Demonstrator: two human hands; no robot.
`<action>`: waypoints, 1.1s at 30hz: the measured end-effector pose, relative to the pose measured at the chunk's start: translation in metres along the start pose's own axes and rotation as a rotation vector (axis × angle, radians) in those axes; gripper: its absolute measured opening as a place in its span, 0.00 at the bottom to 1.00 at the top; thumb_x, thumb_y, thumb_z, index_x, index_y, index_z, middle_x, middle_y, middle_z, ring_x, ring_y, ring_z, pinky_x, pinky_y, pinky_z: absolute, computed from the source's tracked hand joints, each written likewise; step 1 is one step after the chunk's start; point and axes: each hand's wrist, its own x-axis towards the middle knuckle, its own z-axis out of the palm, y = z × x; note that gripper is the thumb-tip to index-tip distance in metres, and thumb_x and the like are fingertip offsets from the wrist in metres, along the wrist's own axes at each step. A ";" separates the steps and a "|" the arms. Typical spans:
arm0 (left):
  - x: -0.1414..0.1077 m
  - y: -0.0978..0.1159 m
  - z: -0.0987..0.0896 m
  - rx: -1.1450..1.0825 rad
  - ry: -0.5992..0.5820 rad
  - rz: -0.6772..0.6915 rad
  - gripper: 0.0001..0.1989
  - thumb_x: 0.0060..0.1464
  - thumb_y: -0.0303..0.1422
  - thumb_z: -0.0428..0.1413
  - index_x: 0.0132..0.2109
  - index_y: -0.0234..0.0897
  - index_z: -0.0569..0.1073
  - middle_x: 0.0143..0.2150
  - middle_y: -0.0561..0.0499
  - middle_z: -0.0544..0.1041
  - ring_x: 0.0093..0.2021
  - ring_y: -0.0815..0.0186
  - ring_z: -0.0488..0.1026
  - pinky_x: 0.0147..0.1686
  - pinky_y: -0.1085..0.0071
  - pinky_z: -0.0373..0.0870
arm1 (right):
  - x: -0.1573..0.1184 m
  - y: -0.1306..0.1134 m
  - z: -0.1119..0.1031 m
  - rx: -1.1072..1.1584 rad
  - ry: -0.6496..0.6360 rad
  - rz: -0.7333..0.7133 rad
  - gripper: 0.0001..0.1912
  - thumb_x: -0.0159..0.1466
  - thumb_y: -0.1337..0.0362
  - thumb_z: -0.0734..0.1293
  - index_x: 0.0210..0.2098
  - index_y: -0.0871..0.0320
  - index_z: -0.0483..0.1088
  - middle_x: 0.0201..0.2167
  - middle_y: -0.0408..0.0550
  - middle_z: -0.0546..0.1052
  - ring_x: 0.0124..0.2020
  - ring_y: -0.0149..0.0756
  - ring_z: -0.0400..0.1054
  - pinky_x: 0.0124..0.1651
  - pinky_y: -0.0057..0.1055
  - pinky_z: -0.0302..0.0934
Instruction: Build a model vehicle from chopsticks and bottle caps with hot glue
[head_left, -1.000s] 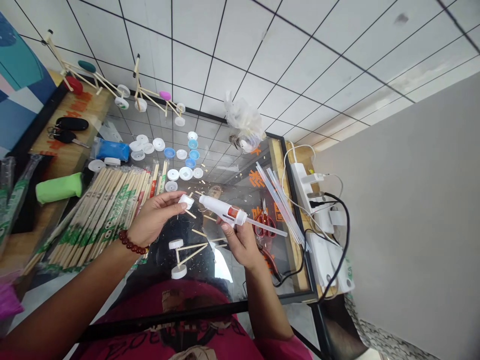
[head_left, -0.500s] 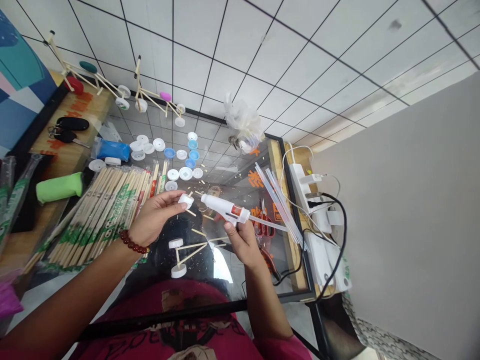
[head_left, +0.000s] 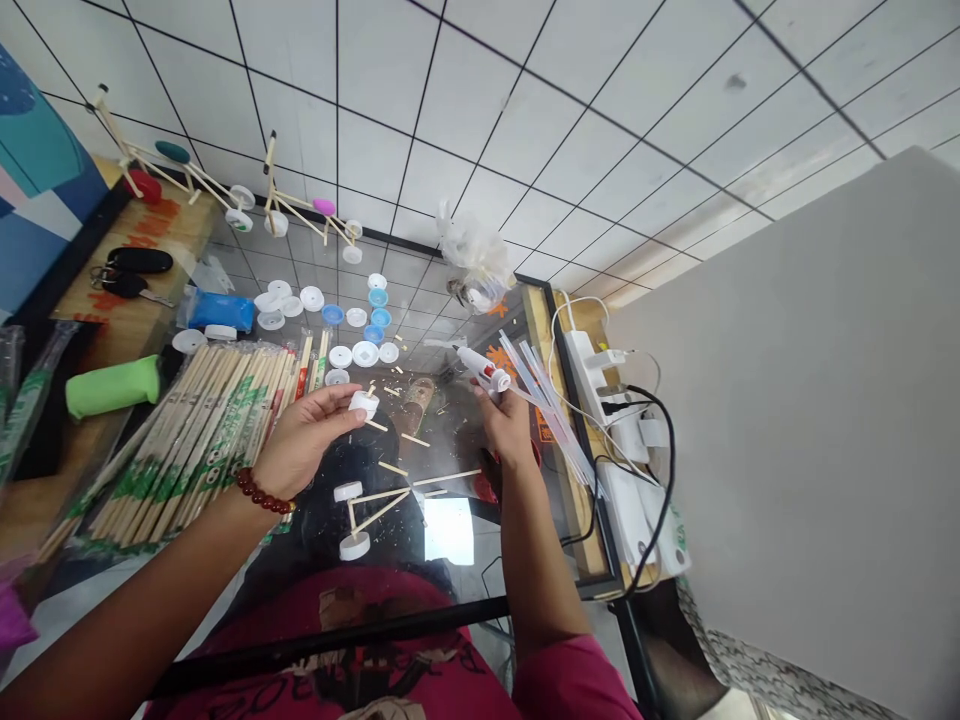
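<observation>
Left hand point(head_left: 304, 435) pinches a white bottle cap point(head_left: 364, 404) with a stick; right hand point(head_left: 504, 420) grips the glue gun point(head_left: 480, 368). Best keep the cap steady, nozzle clear of fingers.

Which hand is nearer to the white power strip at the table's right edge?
The right. The right hand, holding the glue gun, is just left of the power strip. The left hand, holding a white cap, is farther left, beside the chopsticks.

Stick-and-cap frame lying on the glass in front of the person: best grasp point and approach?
Likely from above, pinching the long stick of the frame midway between its caps. It lies flat on the glass table; the white caps are low, round and probably glued, so poorer holds.
</observation>
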 end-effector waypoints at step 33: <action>-0.001 -0.004 -0.005 0.059 -0.071 0.032 0.28 0.32 0.34 0.77 0.45 0.37 0.82 0.40 0.49 0.83 0.42 0.65 0.78 0.45 0.69 0.76 | -0.049 -0.061 -0.009 0.122 -0.455 -0.158 0.17 0.70 0.53 0.68 0.53 0.54 0.75 0.53 0.51 0.79 0.54 0.44 0.73 0.59 0.44 0.67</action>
